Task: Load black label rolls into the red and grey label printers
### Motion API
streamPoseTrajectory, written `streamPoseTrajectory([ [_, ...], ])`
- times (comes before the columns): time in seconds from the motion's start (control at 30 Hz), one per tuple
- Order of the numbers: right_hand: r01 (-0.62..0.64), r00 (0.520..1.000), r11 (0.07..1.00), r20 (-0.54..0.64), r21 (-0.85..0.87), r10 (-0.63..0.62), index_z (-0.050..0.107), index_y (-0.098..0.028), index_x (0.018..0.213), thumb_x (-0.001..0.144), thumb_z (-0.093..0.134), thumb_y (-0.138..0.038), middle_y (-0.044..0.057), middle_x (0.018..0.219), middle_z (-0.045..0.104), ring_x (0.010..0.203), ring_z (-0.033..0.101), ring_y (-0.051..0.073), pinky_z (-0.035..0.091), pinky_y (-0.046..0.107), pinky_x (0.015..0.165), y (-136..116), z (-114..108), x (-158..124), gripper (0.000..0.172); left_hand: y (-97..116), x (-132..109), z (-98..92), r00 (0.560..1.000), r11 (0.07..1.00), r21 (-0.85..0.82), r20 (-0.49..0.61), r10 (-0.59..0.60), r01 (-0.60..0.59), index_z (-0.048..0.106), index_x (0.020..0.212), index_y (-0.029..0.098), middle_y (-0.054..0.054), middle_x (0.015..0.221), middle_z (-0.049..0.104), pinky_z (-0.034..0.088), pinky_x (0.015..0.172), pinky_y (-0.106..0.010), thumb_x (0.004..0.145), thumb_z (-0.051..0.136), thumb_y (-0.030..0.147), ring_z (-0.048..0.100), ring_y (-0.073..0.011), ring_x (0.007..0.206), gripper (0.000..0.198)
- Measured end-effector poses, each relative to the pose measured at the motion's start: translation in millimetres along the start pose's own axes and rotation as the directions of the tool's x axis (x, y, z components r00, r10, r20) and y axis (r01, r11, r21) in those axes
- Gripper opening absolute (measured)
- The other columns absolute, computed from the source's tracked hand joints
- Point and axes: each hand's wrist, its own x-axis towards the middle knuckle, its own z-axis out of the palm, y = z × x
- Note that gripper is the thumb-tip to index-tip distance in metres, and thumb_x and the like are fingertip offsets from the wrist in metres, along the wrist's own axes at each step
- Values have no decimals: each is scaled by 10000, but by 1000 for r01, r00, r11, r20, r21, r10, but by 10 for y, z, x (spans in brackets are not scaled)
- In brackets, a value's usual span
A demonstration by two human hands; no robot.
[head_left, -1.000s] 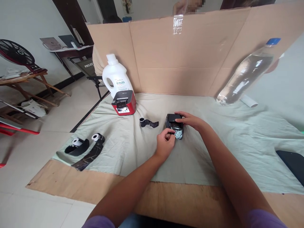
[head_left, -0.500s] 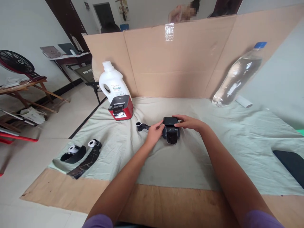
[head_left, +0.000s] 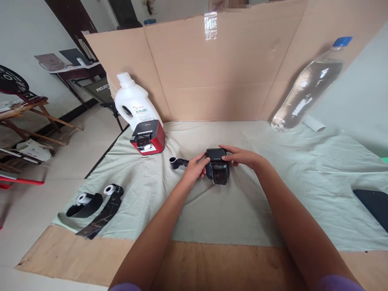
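Observation:
A small black label printer (head_left: 216, 154) sits on the cloth in front of me, with a dark glossy strip of paper (head_left: 219, 176) hanging from its front. My left hand (head_left: 195, 167) is pressed along its left side, thumb at the front edge of the lid. From the right, my right hand (head_left: 241, 157) grips it, one finger reaching to the back edge and the thumb on the lid's front corner. The lid looks closed. Left of my left hand lies a small roll of black paper tape (head_left: 173, 163), its tail running behind that hand.
A red-and-black printer (head_left: 156, 139) stands before a white detergent jug (head_left: 138, 103). More paper rolls (head_left: 109, 190) lie at the left. A water bottle (head_left: 312, 89) leans on the cardboard wall (head_left: 212, 72), beside a white tube (head_left: 314, 123). A dark flat object (head_left: 372, 206) lies at the right edge.
The camera view has tilted down and come slightly closer. Both hands stay on the black label printer, which has hardly moved; my left-hand fingers sit a little lower along its side.

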Motion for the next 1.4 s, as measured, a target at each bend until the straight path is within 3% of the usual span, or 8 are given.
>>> streamPoseTrajectory([
  [0.1, -24, 999, 1000, -26, 14, 25, 405, -288, 1548, 844, 644, -298, 72, 1181, 677, 800, 580, 182, 420, 268, 581, -57, 36, -14, 743, 36, -7, 8, 996, 996, 47, 29, -79, 77, 528, 1475, 180, 77, 413, 480, 302, 384, -170, 891, 698, 336, 400, -61, 338, 627],
  [0.43, -17, 1000, 997, -8, 72, 18, 365, -248, 1564, 844, 663, -288, 28, 867, 623, 675, 514, 153, 398, 271, 610, -33, 35, -11, 780, 25, 4, 21, 999, 995, 88, 10, -52, 51, 528, 1475, 173, 82, 401, 457, 323, 400, -174, 941, 624, 285, 407, -69, 348, 554],
  [0.67, 93, 994, 971, 40, 219, -105, 287, -309, 1601, 846, 689, -347, 23, 980, 641, 704, 513, 145, 430, 276, 697, 202, 63, 95, 856, -256, 18, 7, 970, 964, 102, 35, 241, -244, 504, 1483, 92, 80, 465, 466, 356, 421, -194, 934, 628, 413, 396, -73, 399, 647],
  [0.83, 83, 996, 969, 0, 232, -85, 161, -272, 1634, 825, 704, -368, 57, 1072, 662, 644, 497, 132, 420, 279, 649, 231, 124, 117, 979, -318, -16, 37, 954, 944, 144, -9, 301, -297, 526, 1474, 133, 73, 514, 482, 358, 435, -198, 912, 640, 485, 397, -72, 425, 673],
  [0.93, 86, 996, 964, -18, 254, -84, 203, -239, 1627, 791, 725, -356, 95, 1197, 655, 640, 497, 123, 424, 279, 634, 219, 161, 117, 992, -246, 7, 33, 970, 954, 184, -18, 243, -236, 502, 1493, 140, 73, 489, 480, 361, 429, -198, 922, 637, 452, 415, -78, 403, 665],
  [1.07, 109, 991, 945, -113, 307, -77, 391, -214, 1545, 723, 746, -282, 120, 1358, 597, 636, 489, 105, 411, 265, 581, 196, 205, 134, 898, -85, 40, 3, 996, 985, 167, 83, 24, -37, 371, 1567, 146, 89, 417, 423, 296, 377, -192, 944, 614, 397, 434, -102, 357, 715],
  [1.3, 191, 976, 926, -164, 327, -144, 668, -178, 1198, 693, 731, -273, 22, 884, 695, 569, 471, 102, 369, 238, 521, 202, 298, 130, 518, 11, -16, 8, 997, 984, 176, 69, -18, 5, 398, 1556, 171, 93, 406, 397, 303, 368, -179, 956, 589, 357, 436, -100, 339, 657],
  [1.4, 307, 915, 905, -352, 295, -196, 696, -171, 1128, 730, 708, -316, 41, 941, 719, 717, 595, 152, 480, 272, 647, 280, 460, 75, 423, 4, -11, 0, 995, 986, 169, 94, -25, 9, 388, 1559, 180, 96, 426, 403, 345, 383, -179, 947, 613, 396, 449, -98, 342, 688],
])
